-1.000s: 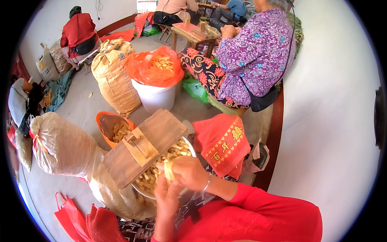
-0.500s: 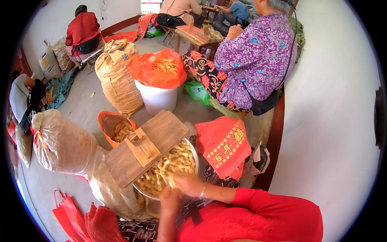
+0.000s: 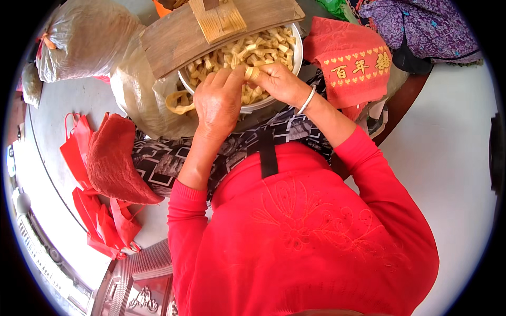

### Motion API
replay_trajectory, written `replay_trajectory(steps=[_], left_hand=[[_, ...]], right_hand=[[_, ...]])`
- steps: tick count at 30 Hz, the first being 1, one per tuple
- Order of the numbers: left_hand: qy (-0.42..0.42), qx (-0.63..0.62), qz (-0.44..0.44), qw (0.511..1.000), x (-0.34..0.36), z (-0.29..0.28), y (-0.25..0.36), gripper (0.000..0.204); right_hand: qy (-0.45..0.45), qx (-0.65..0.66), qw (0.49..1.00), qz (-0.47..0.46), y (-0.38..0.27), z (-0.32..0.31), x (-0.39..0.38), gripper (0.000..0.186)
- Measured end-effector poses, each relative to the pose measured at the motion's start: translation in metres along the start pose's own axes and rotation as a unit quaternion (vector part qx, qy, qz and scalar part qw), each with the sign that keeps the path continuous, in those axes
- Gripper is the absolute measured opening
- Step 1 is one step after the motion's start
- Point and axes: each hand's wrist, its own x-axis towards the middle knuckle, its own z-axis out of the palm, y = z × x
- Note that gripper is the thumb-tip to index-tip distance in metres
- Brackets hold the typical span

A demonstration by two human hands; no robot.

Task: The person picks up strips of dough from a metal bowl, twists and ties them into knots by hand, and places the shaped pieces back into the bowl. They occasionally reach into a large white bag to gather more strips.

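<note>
My left hand (image 3: 217, 100) is closed, its fingers bent over a pale yellow strip like tofu skin (image 3: 179, 103), which loops out to the left of the hand. My right hand (image 3: 284, 85), with a silver bangle on the wrist, pinches a folded part of the strip beside the left fingertips. Part of the strip is hidden inside my fingers. Just beyond both hands, a round metal basin (image 3: 298, 52) holds many knotted yellow strips (image 3: 253, 45). A wooden board (image 3: 176, 42) with a small raised wooden block (image 3: 219, 21) lies across the basin.
A red towel (image 3: 348, 50) lies right of the basin. To the left are stuffed translucent sacks (image 3: 87, 39), a dark red cloth (image 3: 113, 158) and red bags (image 3: 103, 221). Another person in a purple patterned top (image 3: 427, 26) sits at the upper right.
The view has tilted down toward my body, so the basin and hands sit higher in the picture. Both hands still hold the strip close together at the basin's near rim.
</note>
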Motion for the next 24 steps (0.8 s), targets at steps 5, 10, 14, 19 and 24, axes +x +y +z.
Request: replay_trajectory(steps=[5, 10, 14, 19, 24], left_hand=[[0.015, -0.085, -0.019, 0.996, -0.019, 0.01, -0.002, 0.033], [-0.055, -0.277, -0.111, 0.953, -0.018, -0.004, 0.008, 0.044], [-0.074, -0.162, -0.163, 0.97, -0.002, -0.007, 0.009, 0.024], [-0.067, -0.11, -0.193, 0.973, 0.003, 0.01, -0.001, 0.02], [-0.057, -0.57, -0.403, 0.714, -0.009, 0.019, -0.016, 0.018]], right_hand=[[-0.09, 0.489, 0.862, 0.102, 0.006, 0.021, -0.01, 0.024], [-0.015, 0.386, 0.919, 0.078, 0.012, 0.029, -0.002, 0.013], [0.102, -0.016, 0.976, -0.192, 0.007, 0.033, 0.007, 0.016], [0.18, -0.132, 0.937, -0.267, 0.001, 0.031, 0.007, 0.01], [0.225, 0.052, 0.943, -0.238, -0.004, 0.04, 0.005, 0.005]])
